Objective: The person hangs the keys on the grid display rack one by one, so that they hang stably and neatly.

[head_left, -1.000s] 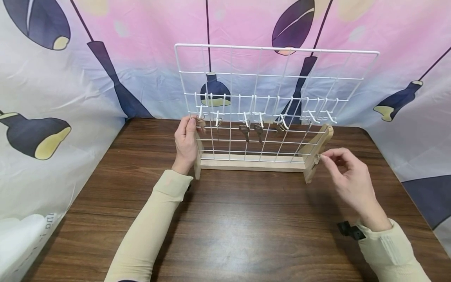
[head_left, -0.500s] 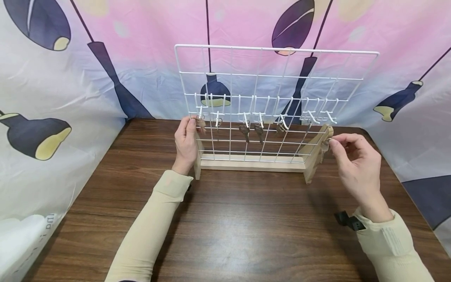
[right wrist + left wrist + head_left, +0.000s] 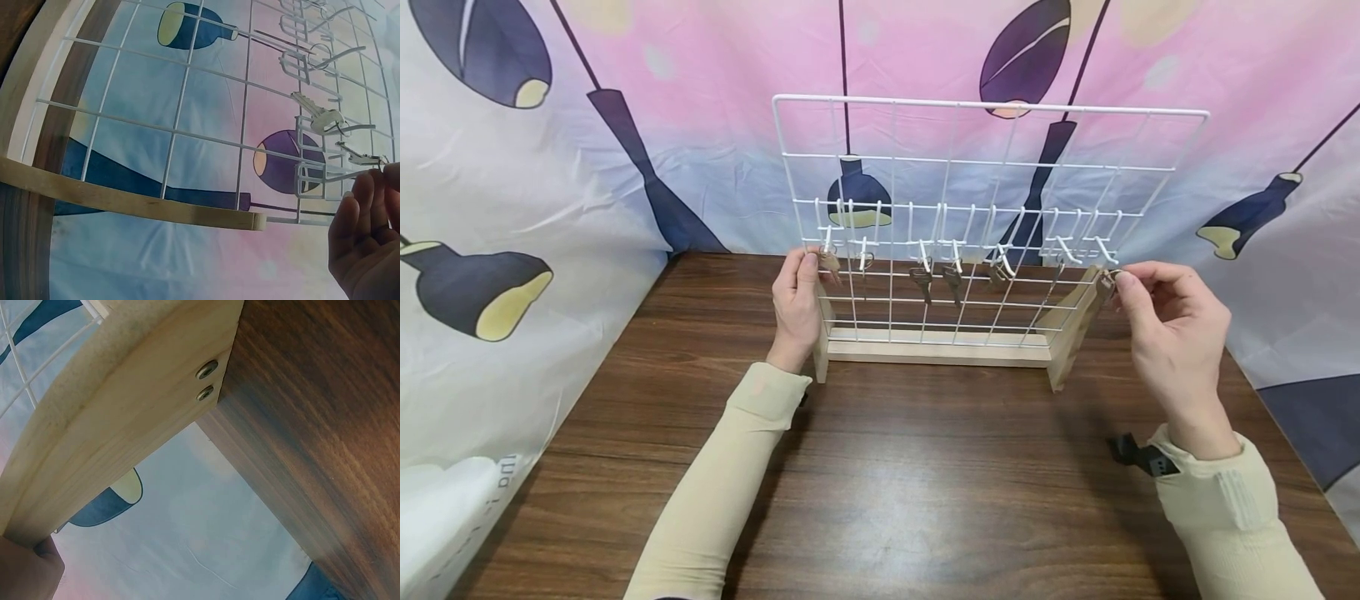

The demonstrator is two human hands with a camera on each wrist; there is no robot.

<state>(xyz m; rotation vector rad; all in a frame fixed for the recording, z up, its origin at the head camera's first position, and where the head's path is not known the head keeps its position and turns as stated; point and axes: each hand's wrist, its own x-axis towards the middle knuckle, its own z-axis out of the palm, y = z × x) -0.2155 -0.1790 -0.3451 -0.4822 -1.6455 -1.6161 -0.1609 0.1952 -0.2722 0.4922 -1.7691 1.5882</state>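
A white wire grid rack (image 3: 988, 103) stands upright in a wooden base (image 3: 940, 351), with a row of white hooks across it. My left hand (image 3: 797, 304) grips the rack's left side at the top of the wooden side piece (image 3: 125, 412); in the left wrist view only part of that hand shows. With thumb and forefinger, my right hand (image 3: 1180, 325) pinches a key (image 3: 364, 159) by its ring, right at the tip of the rightmost hook (image 3: 1103, 249). Several other keys (image 3: 922, 283) hang from hooks to the left, one silver key (image 3: 325, 119) on the neighbouring hook.
The rack stands toward the back of a dark wood-grain table (image 3: 880, 467). Behind it and at both sides hangs a cloth (image 3: 700, 125) printed with lamps. The right wooden side piece (image 3: 1071, 333) is just left of my right hand.
My right hand has risen with the key from beside the right wooden side piece up to the rightmost hook. My left hand has kept its hold on the rack.
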